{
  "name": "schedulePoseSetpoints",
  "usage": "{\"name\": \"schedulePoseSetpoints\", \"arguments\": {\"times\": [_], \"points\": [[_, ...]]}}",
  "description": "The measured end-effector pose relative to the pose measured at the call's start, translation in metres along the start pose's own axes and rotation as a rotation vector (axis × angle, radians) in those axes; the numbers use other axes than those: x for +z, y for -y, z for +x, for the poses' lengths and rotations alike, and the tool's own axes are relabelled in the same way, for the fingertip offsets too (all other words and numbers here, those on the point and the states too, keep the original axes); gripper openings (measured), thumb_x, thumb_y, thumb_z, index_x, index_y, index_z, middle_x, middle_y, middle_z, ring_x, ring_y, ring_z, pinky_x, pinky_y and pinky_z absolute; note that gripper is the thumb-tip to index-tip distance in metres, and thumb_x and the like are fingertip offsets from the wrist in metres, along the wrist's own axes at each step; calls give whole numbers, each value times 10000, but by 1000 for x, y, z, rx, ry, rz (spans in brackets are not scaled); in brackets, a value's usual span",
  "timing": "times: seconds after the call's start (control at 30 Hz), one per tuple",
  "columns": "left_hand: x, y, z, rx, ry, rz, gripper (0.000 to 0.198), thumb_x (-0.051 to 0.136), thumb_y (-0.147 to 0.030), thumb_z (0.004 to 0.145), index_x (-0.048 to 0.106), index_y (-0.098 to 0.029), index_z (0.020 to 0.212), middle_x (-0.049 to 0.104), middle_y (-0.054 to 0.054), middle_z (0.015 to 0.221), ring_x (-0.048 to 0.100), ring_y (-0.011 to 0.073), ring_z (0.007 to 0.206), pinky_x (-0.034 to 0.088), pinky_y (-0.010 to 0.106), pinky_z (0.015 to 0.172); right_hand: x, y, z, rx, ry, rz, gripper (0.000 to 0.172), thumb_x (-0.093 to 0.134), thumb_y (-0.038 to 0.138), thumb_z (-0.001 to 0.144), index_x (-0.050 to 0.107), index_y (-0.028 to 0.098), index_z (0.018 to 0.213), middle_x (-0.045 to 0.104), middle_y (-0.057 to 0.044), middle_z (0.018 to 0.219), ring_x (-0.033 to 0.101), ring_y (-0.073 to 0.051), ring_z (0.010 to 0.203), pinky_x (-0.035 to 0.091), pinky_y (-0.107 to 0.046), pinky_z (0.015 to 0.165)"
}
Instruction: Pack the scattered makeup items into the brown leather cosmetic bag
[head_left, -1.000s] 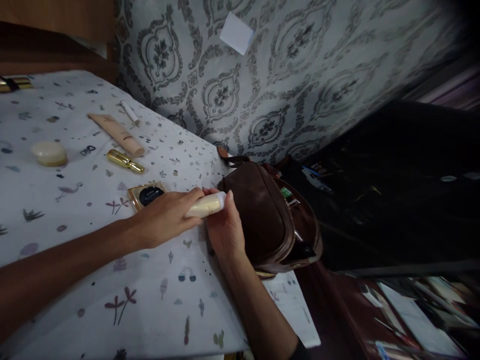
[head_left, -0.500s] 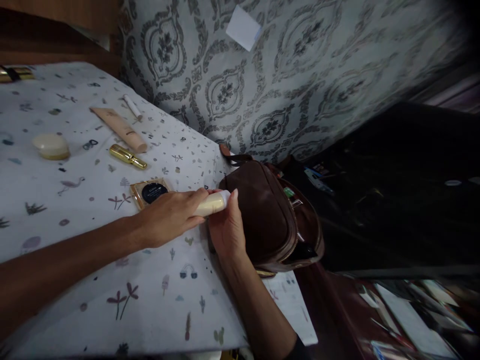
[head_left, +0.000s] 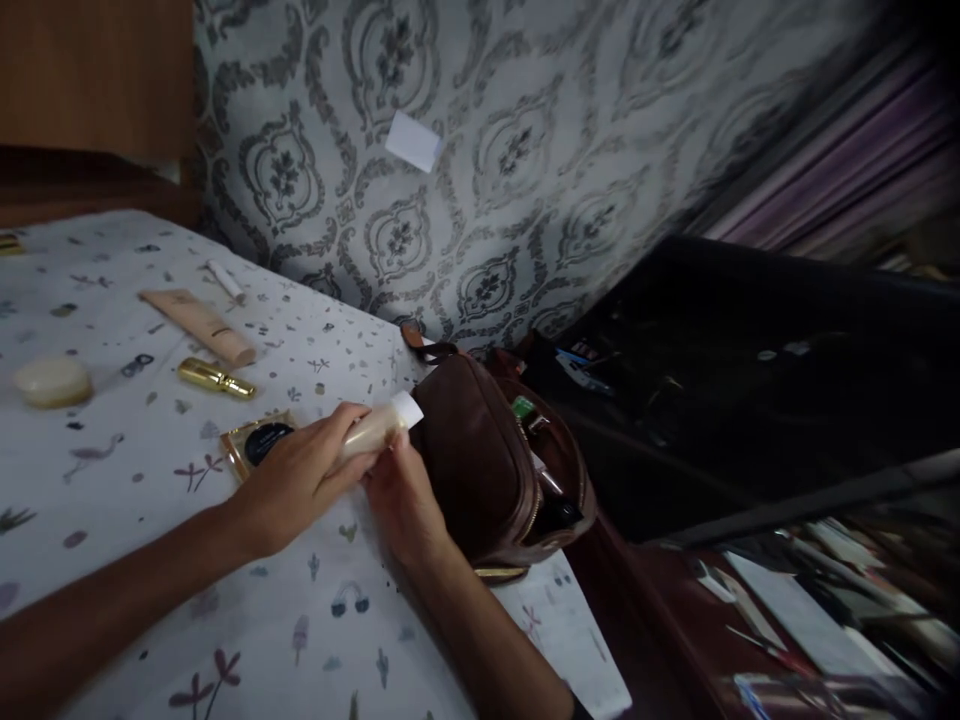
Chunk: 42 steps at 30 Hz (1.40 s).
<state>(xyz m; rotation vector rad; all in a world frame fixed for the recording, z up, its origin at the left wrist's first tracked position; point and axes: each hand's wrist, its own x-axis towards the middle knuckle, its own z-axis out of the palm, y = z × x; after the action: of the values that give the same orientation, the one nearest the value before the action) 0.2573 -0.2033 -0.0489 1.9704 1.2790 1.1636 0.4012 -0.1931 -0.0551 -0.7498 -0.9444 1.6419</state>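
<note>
A pale cream-coloured bottle with a white cap (head_left: 371, 432) is held between my two hands, tilted with its cap up and to the right. My left hand (head_left: 300, 480) is closed around its lower part. My right hand (head_left: 405, 495) grips it from below, the thumb pressed on the bottle just under the cap. Right beside my hands stands a brown leather bag (head_left: 469, 450), its zip undone and small items showing inside. Partly behind my left hand lies a gold square compact (head_left: 244, 450) with a dark round label.
On the patterned cloth (head_left: 285, 640) lie a gold lipstick-like tube (head_left: 216, 378), a peach squeeze tube (head_left: 199, 325), a slim white tube (head_left: 225, 280) and a round cream-coloured jar (head_left: 52, 382). Beyond the bag is a large black surface (head_left: 720, 400); a patterned wall (head_left: 510, 150) rises behind.
The view has shifted, so the scene sits further left and mostly lower. The bottle now tilts more, and the right thumb has gone from the cap to just below it.
</note>
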Motion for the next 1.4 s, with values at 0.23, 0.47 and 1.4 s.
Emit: {"name": "schedulePoseSetpoints", "arguments": {"times": [0.23, 0.47, 1.4], "points": [[-5, -7, 0, -38, -48, -165, 361, 399, -466, 1005, 489, -231, 1264, 671, 73, 1112, 673, 222, 994, 566, 375, 864, 17, 13, -15, 90, 202, -13, 681, 853, 478, 706, 537, 243, 1261, 719, -25, 1002, 708, -174, 766, 567, -285, 665], [-12, -34, 6, -47, 46, -327, 352, 377, -433, 1018, 451, -245, 1307, 690, 101, 1161, 684, 244, 1023, 598, 369, 806, 5, 41, -36, -87, 82, -115, 498, 844, 448, 716, 595, 192, 1063, 692, 9, 775, 657, -113, 566, 426, -193, 503], [55, -68, 56, 787, 167, 559, 509, 437, -298, 1032, 336, -222, 1525, 510, 101, 1496, 397, 248, 1439, 391, 401, 1130, -103, 223, -43, -519, -135, -1130, 186, 633, 232, 860, 669, 167, 689, 606, 43, 475, 525, -104, 420, 306, -205, 437]]}}
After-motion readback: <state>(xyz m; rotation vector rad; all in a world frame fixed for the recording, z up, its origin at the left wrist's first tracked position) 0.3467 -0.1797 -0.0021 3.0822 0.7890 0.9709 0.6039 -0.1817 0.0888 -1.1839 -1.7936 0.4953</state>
